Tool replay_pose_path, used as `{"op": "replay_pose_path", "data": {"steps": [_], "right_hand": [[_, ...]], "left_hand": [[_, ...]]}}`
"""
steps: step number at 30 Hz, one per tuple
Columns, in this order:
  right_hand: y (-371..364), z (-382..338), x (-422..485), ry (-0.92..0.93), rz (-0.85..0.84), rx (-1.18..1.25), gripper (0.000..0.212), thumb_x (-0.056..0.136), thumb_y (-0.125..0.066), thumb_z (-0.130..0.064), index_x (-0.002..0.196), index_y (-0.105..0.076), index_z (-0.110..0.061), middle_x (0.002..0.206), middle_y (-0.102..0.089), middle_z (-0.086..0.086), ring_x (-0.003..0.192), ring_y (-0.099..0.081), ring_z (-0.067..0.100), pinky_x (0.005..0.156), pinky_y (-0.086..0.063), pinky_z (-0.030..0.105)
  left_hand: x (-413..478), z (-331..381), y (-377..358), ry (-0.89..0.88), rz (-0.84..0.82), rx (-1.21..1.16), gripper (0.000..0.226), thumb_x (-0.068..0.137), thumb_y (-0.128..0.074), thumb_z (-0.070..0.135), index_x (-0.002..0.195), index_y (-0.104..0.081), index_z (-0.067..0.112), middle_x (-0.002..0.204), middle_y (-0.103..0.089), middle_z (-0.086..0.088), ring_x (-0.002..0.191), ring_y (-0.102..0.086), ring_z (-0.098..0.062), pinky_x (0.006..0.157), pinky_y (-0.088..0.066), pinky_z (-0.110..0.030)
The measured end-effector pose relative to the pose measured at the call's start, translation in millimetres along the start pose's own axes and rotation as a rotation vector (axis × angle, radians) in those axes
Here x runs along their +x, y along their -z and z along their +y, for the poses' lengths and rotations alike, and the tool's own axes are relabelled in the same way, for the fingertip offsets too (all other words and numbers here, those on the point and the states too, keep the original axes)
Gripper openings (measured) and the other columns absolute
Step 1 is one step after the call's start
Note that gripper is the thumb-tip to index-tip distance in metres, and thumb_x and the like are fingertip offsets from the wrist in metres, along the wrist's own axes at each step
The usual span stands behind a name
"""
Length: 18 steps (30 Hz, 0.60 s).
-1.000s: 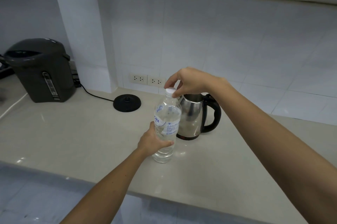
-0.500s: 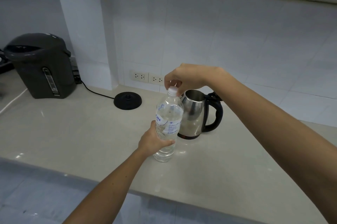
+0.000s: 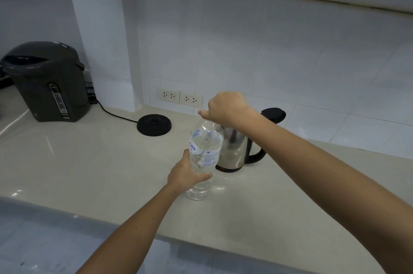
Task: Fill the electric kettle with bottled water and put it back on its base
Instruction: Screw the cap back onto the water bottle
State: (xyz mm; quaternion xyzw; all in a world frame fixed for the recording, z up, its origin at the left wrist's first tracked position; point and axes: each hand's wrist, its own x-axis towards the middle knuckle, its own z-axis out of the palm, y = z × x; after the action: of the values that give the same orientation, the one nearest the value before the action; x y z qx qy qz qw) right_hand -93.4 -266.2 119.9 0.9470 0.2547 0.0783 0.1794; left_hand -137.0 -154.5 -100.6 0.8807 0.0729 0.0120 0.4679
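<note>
A clear water bottle (image 3: 204, 155) with a blue-and-white label stands upright on the pale counter (image 3: 89, 162). My left hand (image 3: 186, 173) grips its lower body. My right hand (image 3: 225, 107) is curled over the bottle's top, and the cap is hidden under the fingers. Right behind the bottle stands the steel electric kettle (image 3: 235, 153) with a black handle and its black lid (image 3: 273, 114) flipped open. The kettle's round black base (image 3: 154, 124) lies apart on the counter to the left, its cord running left.
A dark grey water boiler (image 3: 48, 81) stands at the far left of the counter. Two wall sockets (image 3: 180, 97) sit low on the tiled wall behind the base. The counter's front edge runs across the bottom, with floor tiles below.
My right hand has turned over the bottle's top and now covers the white cap that showed before. The bottle and left hand have stayed in place; the view shifted slightly.
</note>
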Motion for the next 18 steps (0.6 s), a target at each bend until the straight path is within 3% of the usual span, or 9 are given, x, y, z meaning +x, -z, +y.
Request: {"op": "replay_pose_path", "data": {"steps": [3, 5, 6, 8, 11, 15, 18], "right_hand": [[7, 0, 2, -0.08, -0.099, 0.079, 0.059, 0.092, -0.034, -0.065, 0.066, -0.048, -0.013, 0.066, -0.05, -0.002, 0.059, -0.045, 0.015, 0.05, -0.026, 0.026], [19, 11, 2, 0.014, -0.223, 0.179, 0.049, 0.092, -0.041, -0.062, 0.096, -0.058, -0.016, 0.081, -0.061, -0.002, 0.069, -0.054, 0.015, 0.056, -0.034, 0.028], [25, 16, 1, 0.073, -0.286, 0.246, 0.038, 0.092, -0.046, -0.055, 0.113, -0.055, -0.025, 0.089, -0.065, -0.001, 0.071, -0.058, 0.014, 0.059, -0.038, 0.029], [29, 22, -2, 0.15, -0.336, 0.299, 0.031, 0.092, -0.054, -0.042, 0.122, -0.049, -0.038, 0.095, -0.068, 0.0, 0.075, -0.063, 0.014, 0.063, -0.044, 0.029], [22, 18, -6, 0.141, -0.251, 0.31, 0.025, 0.092, -0.052, -0.032, 0.117, -0.053, -0.028, 0.103, -0.061, 0.003, 0.087, -0.059, 0.022, 0.068, -0.044, 0.033], [16, 9, -12, 0.074, -0.226, 0.3, 0.034, 0.099, -0.046, -0.033, 0.123, -0.045, -0.009, 0.099, -0.046, 0.008, 0.085, -0.048, 0.026, 0.063, -0.035, 0.033], [13, -1, -12, 0.023, -0.196, 0.28, 0.037, 0.101, -0.042, -0.032, 0.127, -0.041, -0.005, 0.095, -0.042, 0.008, 0.083, -0.045, 0.026, 0.067, -0.035, 0.035]], "left_hand": [[0, 0, 1, -0.001, -0.012, -0.015, 0.088, 0.053, -0.084, 0.058, 0.124, -0.036, 0.036, 0.101, -0.053, 0.024, 0.093, -0.055, -0.01, 0.078, -0.044, -0.027], [0, 0, 2, -0.002, -0.02, -0.021, 0.088, 0.053, -0.084, 0.058, 0.124, -0.036, 0.036, 0.102, -0.054, 0.023, 0.095, -0.055, -0.011, 0.079, -0.045, -0.027], [0, 0, 2, -0.004, -0.022, -0.017, 0.089, 0.054, -0.084, 0.058, 0.125, -0.036, 0.035, 0.103, -0.054, 0.022, 0.095, -0.055, -0.011, 0.08, -0.046, -0.028], [0, 0, 2, -0.01, -0.016, -0.005, 0.09, 0.055, -0.084, 0.058, 0.127, -0.035, 0.033, 0.105, -0.053, 0.021, 0.094, -0.054, -0.01, 0.079, -0.045, -0.027], [0, 1, 1, -0.018, -0.001, 0.009, 0.091, 0.056, -0.084, 0.057, 0.128, -0.035, 0.031, 0.105, -0.052, 0.021, 0.093, -0.053, -0.01, 0.077, -0.045, -0.027], [0, 1, 1, -0.015, 0.009, 0.013, 0.089, 0.055, -0.083, 0.058, 0.126, -0.036, 0.032, 0.102, -0.054, 0.021, 0.09, -0.054, -0.01, 0.074, -0.045, -0.028], [-2, 1, 0, -0.009, 0.022, 0.005, 0.089, 0.056, -0.083, 0.058, 0.126, -0.036, 0.032, 0.102, -0.053, 0.021, 0.089, -0.053, -0.011, 0.074, -0.045, -0.029]]}}
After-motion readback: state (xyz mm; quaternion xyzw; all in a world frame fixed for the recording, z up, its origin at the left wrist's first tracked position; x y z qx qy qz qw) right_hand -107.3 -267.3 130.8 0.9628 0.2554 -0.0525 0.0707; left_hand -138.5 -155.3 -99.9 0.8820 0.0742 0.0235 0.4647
